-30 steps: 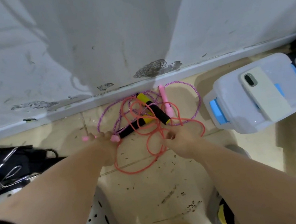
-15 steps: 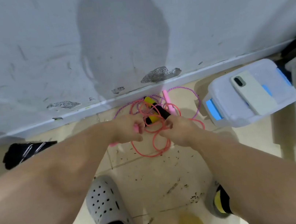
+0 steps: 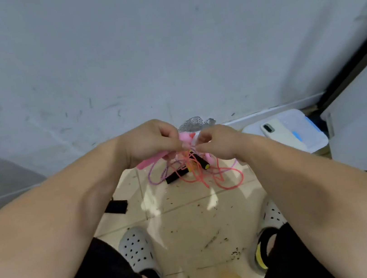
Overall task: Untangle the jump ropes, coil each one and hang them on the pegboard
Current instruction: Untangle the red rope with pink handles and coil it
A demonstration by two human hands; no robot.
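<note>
A phone (image 3: 276,130) lies on the white box (image 3: 309,137) nearby. My left hand (image 3: 152,141) grips the pink handle (image 3: 148,162), my right hand (image 3: 217,143) pinches the ropes (image 3: 204,179), now lifted off the floor.

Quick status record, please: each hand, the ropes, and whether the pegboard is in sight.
left hand: grips pink handle
right hand: fingers pinch the tangle beside that handle
red rope: hangs in loops below the hands, knotted with purple rope
black handles: two, caught in the tangle
coiled: none
pegboard: not in view
phone: on white box, right, by the wall
</note>
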